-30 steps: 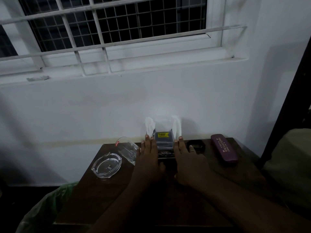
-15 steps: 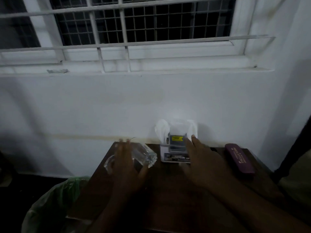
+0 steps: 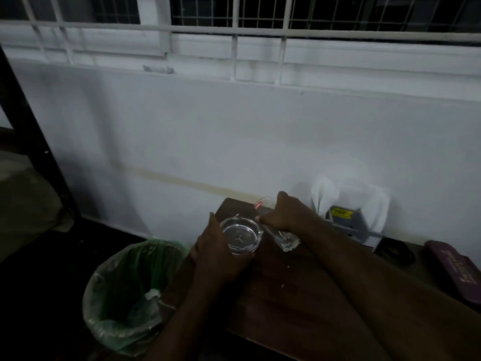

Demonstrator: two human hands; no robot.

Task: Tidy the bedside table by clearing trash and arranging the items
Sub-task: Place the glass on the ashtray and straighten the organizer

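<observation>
Both forearms are bare right up to the frame's lower edge at about five and six o'clock, no sleeves showing. The left hand [image 3: 221, 252] and right hand [image 3: 287, 213] wear no gloves, rings or watch.

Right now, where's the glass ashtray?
Head view: the glass ashtray sits at the table's far-left corner, cupped by the left hand, above the green-lined bin.

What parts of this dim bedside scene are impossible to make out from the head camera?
- Purple case: its gold lettering is too small and dark to read, and the frame edge cuts it off.
- Clear glass tumbler: lying on its side, its upper part hidden under the right hand.
- Bin: contents lost in shadow, apart from a pale scrap.
- Dark object beside the tissue holder: too dim to identify.
</observation>
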